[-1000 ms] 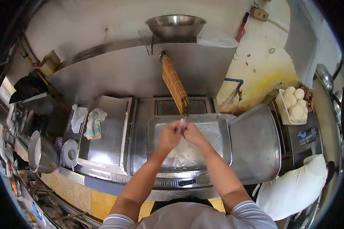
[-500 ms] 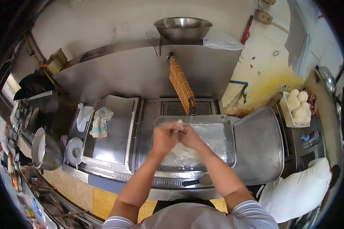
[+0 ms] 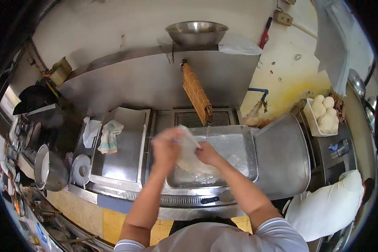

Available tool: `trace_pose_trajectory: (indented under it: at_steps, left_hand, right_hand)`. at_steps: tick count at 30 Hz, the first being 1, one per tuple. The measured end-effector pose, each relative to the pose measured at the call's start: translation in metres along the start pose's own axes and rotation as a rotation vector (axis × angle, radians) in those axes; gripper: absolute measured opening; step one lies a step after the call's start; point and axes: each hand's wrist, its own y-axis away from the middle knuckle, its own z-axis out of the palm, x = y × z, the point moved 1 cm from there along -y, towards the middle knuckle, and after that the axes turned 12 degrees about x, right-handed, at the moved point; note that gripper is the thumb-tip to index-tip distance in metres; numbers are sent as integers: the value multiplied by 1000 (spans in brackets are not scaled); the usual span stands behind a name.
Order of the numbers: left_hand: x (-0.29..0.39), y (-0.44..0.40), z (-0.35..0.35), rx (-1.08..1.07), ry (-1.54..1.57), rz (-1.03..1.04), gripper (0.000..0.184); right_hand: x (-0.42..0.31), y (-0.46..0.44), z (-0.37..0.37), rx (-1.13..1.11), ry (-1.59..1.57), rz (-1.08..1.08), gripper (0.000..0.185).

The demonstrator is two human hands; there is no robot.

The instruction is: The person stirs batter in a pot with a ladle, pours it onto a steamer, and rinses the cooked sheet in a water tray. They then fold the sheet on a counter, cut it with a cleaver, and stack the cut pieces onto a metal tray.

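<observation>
A thin, whitish, see-through sheet is stretched between my two hands above a shallow metal tray; I cannot tell if it is plastic. Motion blurs my left hand, whose closed fingers grip the sheet's upper end. Lower and to the right, my right hand pinches the other edge. Water and a pale, flat, soft mass lie in the tray. Behind the tray a rolled bamboo mat is wrapped around a tap spout.
A knife lies along the counter's front edge. On the left a cloth rests on a steel lid. A big metal pan stands at the right, beyond it a white basket of pale balls. A person in white is at lower right.
My left hand has moved left and slightly up, away from my right hand. The whitish sheet, bunched between them before, is now drawn out.
</observation>
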Motion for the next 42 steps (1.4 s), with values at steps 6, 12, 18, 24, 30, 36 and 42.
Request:
trace_pose_trajectory:
  at_steps: [6,12,18,24,30,36,42]
  left_hand:
    - [-44,-29,-68,297,-128,-255,21]
    - [-5,23,26,-79,-11,-11,20]
    - [-14,-35,-31,265,17,-335,23]
    - [-56,35,76,-338,63,-276,24]
    - [-43,54,144,-605,40,-524,42]
    - [4,88,96,-879,47,-463,50]
    - [-22,77,22,-770,-141,-198,49]
  right_hand:
    - [118,-5,-89,-32,653,59,34]
    - [-33,-9,0,75,-154,-2,33]
    - [109,12,-64,120,321,68,30]
    - [40,10,-58,244,-351,23,24]
    - [12,19,-75,391,-165,162,17]
    - [4,37,-130,731,-202,47,18]
    - [-65,60,-218,956,-500,46,12]
